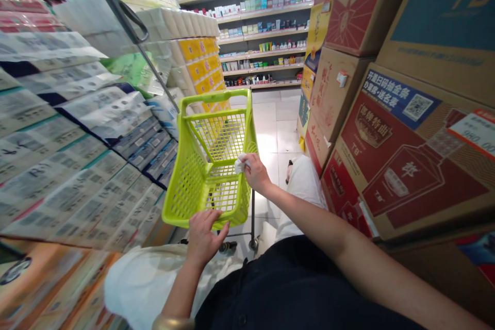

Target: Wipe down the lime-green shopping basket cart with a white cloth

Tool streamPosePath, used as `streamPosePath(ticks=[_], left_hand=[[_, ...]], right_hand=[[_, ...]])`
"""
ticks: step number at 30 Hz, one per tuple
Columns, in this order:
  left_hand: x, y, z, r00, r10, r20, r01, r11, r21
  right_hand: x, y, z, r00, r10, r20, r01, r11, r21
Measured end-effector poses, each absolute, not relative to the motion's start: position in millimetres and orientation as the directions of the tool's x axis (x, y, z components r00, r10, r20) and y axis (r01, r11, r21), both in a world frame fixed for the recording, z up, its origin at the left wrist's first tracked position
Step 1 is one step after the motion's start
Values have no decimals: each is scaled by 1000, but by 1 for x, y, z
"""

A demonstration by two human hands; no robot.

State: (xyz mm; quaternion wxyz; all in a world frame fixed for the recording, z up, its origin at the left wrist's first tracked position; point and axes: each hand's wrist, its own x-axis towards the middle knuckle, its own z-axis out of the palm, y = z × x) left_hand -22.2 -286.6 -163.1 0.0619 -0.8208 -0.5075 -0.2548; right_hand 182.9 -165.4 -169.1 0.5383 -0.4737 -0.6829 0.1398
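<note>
the left hand [204, 237] lay half open, fingers spread on the near rim of a green shopping basket [181, 191], not clenched. the right hand [258, 172] was closed, pinching a white tissue [240, 165] at the basket's right rim, beside stacked toilet paper [77, 129].
</note>
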Motion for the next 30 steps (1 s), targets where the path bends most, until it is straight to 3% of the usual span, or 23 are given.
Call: streamPosePath(ticks=[5, 9, 13, 18, 21, 23, 27, 30], left_hand=[[-25, -287, -163, 368, 780, 506, 854, -499, 149], [-28, -288, -161, 378, 771, 512, 841, -517, 158], [-32, -289, -160, 376, 764, 524, 826, -533, 184], [-35, -292, -161, 371, 759, 534, 815, -542, 204], [-36, -293, -160, 361, 788, 499, 818, -524, 236], [-36, -293, -158, 348, 811, 469, 822, -505, 263], [-38, -293, -155, 325, 827, 459, 818, -490, 303], [-43, -293, -154, 311, 829, 465, 813, -485, 322]], right_hand=[[173, -229, -193, -86, 706, 703, 439, 660, -609], [178, -253, -202, -297, 556, 777, 411, 808, -421], [194, -215, -189, -481, 456, 749, 469, 856, -220], [215, -157, -161, -373, 633, 678, 634, 707, -312], [211, -162, -158, -309, 671, 674, 678, 652, -338], [201, -180, -164, -368, 614, 698, 647, 708, -282], [191, -205, -173, -559, 387, 734, 489, 868, -85], [204, -188, -166, -592, 405, 697, 494, 865, -83]])
